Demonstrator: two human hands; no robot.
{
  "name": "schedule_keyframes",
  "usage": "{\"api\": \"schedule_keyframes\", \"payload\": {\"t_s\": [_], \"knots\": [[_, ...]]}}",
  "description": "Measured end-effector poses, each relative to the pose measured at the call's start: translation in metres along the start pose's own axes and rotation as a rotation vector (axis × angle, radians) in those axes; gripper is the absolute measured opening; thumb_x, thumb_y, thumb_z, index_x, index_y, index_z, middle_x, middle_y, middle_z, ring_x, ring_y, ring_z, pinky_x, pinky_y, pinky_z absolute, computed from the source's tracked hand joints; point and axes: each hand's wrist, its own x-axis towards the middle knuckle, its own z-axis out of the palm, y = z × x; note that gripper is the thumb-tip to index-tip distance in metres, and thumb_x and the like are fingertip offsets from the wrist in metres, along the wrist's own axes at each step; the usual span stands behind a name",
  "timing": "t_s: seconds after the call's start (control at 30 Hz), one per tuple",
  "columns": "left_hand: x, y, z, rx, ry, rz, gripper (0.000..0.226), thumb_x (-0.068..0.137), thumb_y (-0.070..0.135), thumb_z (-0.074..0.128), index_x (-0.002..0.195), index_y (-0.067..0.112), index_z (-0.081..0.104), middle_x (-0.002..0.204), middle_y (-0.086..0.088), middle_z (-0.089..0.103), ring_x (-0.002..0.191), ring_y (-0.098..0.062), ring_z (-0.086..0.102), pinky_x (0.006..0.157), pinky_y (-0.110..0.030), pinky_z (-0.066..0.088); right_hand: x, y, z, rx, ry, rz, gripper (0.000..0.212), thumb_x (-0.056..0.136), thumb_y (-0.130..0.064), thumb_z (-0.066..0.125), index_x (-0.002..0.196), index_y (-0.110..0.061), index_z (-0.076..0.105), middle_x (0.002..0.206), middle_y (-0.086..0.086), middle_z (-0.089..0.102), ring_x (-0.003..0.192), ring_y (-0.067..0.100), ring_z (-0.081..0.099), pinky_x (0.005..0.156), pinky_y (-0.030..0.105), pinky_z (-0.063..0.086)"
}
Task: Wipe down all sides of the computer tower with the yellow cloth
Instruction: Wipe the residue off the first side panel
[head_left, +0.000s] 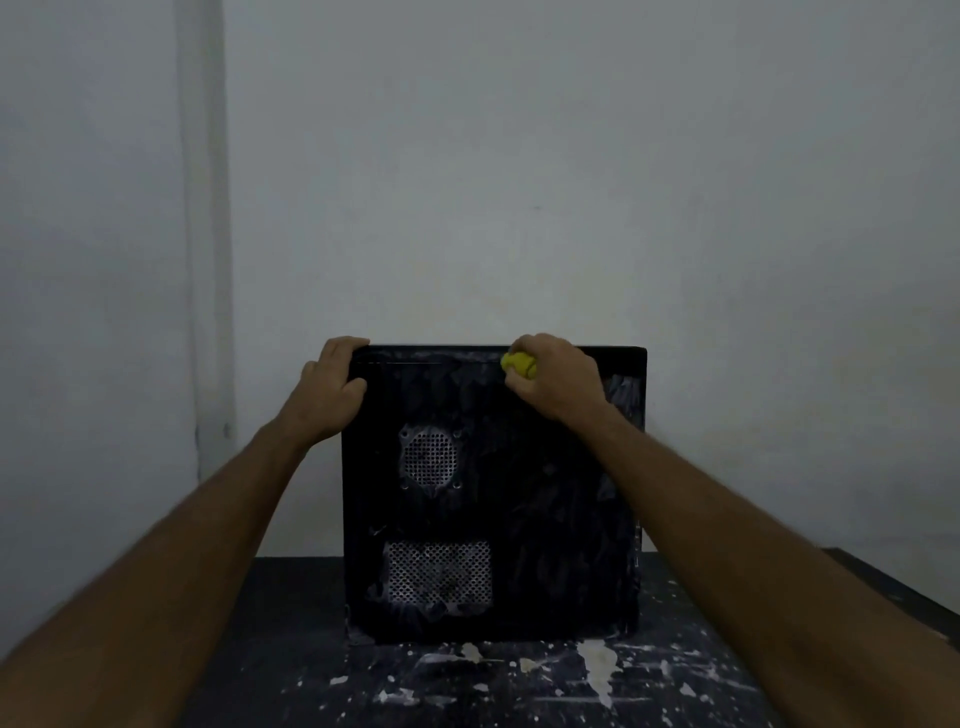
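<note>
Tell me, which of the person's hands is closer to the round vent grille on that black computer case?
Left. The left hand grips the tower's top left corner, just above and left of the round vent. The right hand, holding the yellow cloth, is farther off, up to the vent's right.

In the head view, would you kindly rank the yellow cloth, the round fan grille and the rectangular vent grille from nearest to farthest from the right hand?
1. Yellow cloth: bunched in the right hand, at the tower's top edge.
2. Round fan grille: lower left of that hand, upper panel.
3. Rectangular vent grille: farthest, near the panel's bottom.
</note>
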Motion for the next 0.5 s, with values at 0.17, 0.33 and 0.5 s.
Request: {"api": "schedule_keyframes", "payload": {"t_s": [0.17,0.33,0.5], "knots": [[-0.001,0.001,0.001,0.008,0.0,0.011,0.073,0.077,0.027,0.039,0.149,0.017,0.04,0.151,-0.006,0.039,0.127,-0.039,0.046,0.114,-0.051,0.036,-0.001,-0.002,0.004,-0.014,0.085,0.023,0.029,0.087,-0.039,0.068,0.108,-0.02,0.068,0.102,0.005,0.066,0.092,0.03,0.064,0.071,0.036,0.048],[0.0,-0.002,0.001,0.02,-0.004,0.018,0.077,0.073,0.024,0.039,0.15,0.018,0.039,0.15,-0.006,0.038,0.125,-0.04,0.046,0.112,-0.051,0.038,0.005,-0.002,0.002,-0.029,0.018,0.033,0.03,0.083,-0.041,0.07,0.107,-0.022,0.07,0.104,0.004,0.069,0.096,0.028,0.064,0.073,0.035,0.046],[0.002,-0.01,0.001,0.036,-0.013,0.054,0.078,0.071,0.017,0.045,0.149,0.023,0.037,0.148,-0.001,0.038,0.12,-0.038,0.048,0.106,-0.053,0.045,0.005,-0.005,0.002,-0.012,-0.052,-0.018,0.029,0.082,-0.04,0.071,0.106,-0.024,0.071,0.105,0.003,0.07,0.097,0.028,0.064,0.072,0.032,0.043]]}}
